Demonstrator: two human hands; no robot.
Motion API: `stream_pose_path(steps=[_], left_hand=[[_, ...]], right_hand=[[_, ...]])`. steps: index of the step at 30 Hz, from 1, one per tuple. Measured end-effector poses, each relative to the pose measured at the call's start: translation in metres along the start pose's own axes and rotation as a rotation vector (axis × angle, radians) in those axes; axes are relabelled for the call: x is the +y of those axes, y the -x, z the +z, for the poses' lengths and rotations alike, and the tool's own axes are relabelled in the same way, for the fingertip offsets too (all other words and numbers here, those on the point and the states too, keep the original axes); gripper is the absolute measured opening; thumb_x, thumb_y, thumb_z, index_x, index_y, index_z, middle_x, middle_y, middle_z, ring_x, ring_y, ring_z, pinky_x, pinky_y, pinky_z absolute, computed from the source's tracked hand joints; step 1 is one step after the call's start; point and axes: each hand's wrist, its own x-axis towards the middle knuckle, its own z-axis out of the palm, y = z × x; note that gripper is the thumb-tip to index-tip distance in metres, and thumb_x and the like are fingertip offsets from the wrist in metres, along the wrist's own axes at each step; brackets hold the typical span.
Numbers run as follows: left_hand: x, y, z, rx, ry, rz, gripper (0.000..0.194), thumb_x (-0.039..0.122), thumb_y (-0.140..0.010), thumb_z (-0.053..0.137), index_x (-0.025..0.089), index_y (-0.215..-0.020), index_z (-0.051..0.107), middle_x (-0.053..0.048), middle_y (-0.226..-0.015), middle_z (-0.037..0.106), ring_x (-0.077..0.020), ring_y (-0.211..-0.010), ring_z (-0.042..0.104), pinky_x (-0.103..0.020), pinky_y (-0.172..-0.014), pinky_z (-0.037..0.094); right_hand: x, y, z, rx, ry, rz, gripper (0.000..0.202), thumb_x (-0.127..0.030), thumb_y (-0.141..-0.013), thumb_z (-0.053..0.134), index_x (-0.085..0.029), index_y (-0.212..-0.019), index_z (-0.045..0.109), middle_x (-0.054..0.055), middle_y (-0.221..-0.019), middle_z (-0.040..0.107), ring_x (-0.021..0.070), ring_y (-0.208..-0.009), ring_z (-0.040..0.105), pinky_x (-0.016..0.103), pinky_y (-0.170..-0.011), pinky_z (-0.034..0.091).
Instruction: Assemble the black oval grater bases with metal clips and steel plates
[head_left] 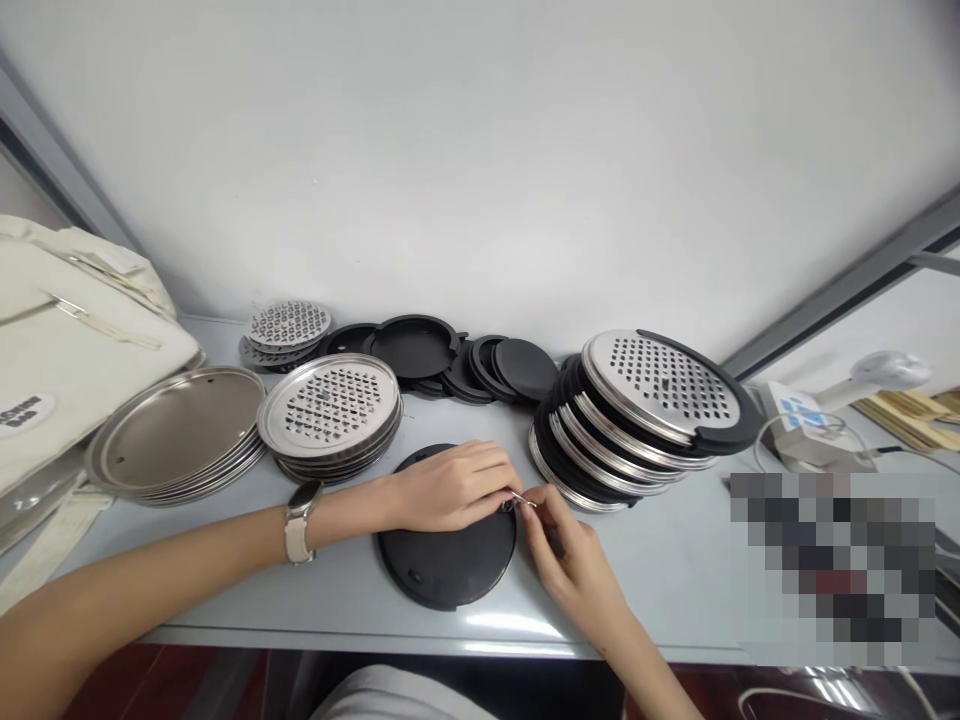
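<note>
A round black disc lies on the grey table near its front edge. My left hand, with a watch on the wrist, reaches over the disc's upper part, its fingers bent together at the right rim. My right hand is just right of the disc, thumb and fingers pinched on a small thin metal piece. That piece lies between the fingertips of both hands; its exact shape is too small to tell. Whatever sits under my left fingers is hidden.
Stacked metal plates and grater discs stand left. Black rings and discs lie along the wall. A tall stack of graters with black rims is right. A cream bag sits far left, a white device far right.
</note>
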Motion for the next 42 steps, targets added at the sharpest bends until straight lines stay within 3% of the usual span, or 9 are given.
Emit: stream_pose_path(steps=[4, 8, 12, 19, 27, 33, 42], left_hand=[[0.0011, 0.0025, -0.0028, 0.071, -0.010, 0.029, 0.021, 0.018, -0.095, 0.041, 0.012, -0.103, 0.060, -0.010, -0.094, 0.060, -0.0171, -0.089, 0.051, -0.029, -0.084, 0.043], [0.0032, 0.0033, -0.0056, 0.072, -0.012, 0.104, 0.023, 0.015, -0.096, 0.040, 0.012, -0.104, 0.062, -0.010, -0.095, 0.062, -0.0163, -0.088, 0.052, -0.028, -0.082, 0.044], [0.0042, 0.0024, -0.0047, 0.042, -0.024, 0.185, 0.023, 0.014, -0.095, 0.041, 0.011, -0.100, 0.064, -0.010, -0.093, 0.065, -0.0161, -0.086, 0.054, -0.027, -0.080, 0.045], [0.0029, 0.0036, -0.0040, 0.065, 0.000, 0.205, 0.022, 0.012, -0.094, 0.043, 0.012, -0.103, 0.063, -0.010, -0.096, 0.066, -0.0167, -0.090, 0.055, -0.028, -0.081, 0.047], [0.0045, 0.0055, -0.0045, 0.148, -0.007, 0.110, 0.023, 0.009, -0.093, 0.040, 0.013, -0.105, 0.061, -0.010, -0.095, 0.061, -0.0153, -0.089, 0.055, -0.026, -0.082, 0.047], [0.0060, 0.0057, -0.0072, 0.102, 0.053, 0.023, 0.024, 0.012, -0.095, 0.037, 0.012, -0.106, 0.059, -0.011, -0.098, 0.058, -0.0137, -0.089, 0.057, -0.023, -0.083, 0.049], [0.0061, 0.0053, -0.0088, 0.023, 0.100, 0.059, 0.027, 0.014, -0.096, 0.034, 0.012, -0.110, 0.057, -0.012, -0.102, 0.058, -0.0159, -0.097, 0.057, -0.025, -0.088, 0.048]], right_hand=[[-0.0019, -0.0003, 0.0003, -0.058, -0.017, 0.014, 0.022, -0.031, -0.096, 0.041, -0.023, -0.116, 0.036, -0.006, -0.065, 0.040, 0.0122, -0.055, 0.041, 0.022, -0.054, 0.034], [-0.0029, -0.0003, -0.0017, -0.115, -0.012, -0.021, 0.026, -0.031, -0.095, 0.044, -0.023, -0.119, 0.038, -0.005, -0.066, 0.041, 0.0124, -0.057, 0.042, 0.022, -0.056, 0.035], [-0.0018, 0.0007, -0.0035, -0.115, -0.003, -0.049, 0.019, -0.028, -0.095, 0.045, -0.023, -0.113, 0.042, -0.005, -0.067, 0.043, 0.0116, -0.058, 0.042, 0.022, -0.057, 0.035], [0.0028, 0.0017, -0.0021, -0.096, 0.005, -0.083, 0.006, -0.025, -0.095, 0.042, -0.022, -0.097, 0.046, -0.005, -0.066, 0.040, 0.0110, -0.058, 0.039, 0.022, -0.056, 0.033], [0.0039, 0.0025, -0.0006, -0.038, 0.007, -0.100, 0.006, -0.021, -0.094, 0.040, -0.022, -0.090, 0.043, -0.005, -0.065, 0.040, 0.0110, -0.057, 0.038, 0.022, -0.056, 0.032], [0.0026, 0.0017, -0.0020, -0.048, 0.046, -0.137, 0.003, -0.019, -0.091, 0.041, -0.022, -0.092, 0.041, -0.005, -0.066, 0.041, 0.0118, -0.058, 0.040, 0.023, -0.057, 0.033], [0.0067, 0.0028, 0.0023, -0.020, 0.120, -0.101, 0.020, -0.025, -0.095, 0.040, -0.022, -0.076, 0.033, -0.005, -0.062, 0.037, 0.0116, -0.056, 0.036, 0.024, -0.055, 0.030]])
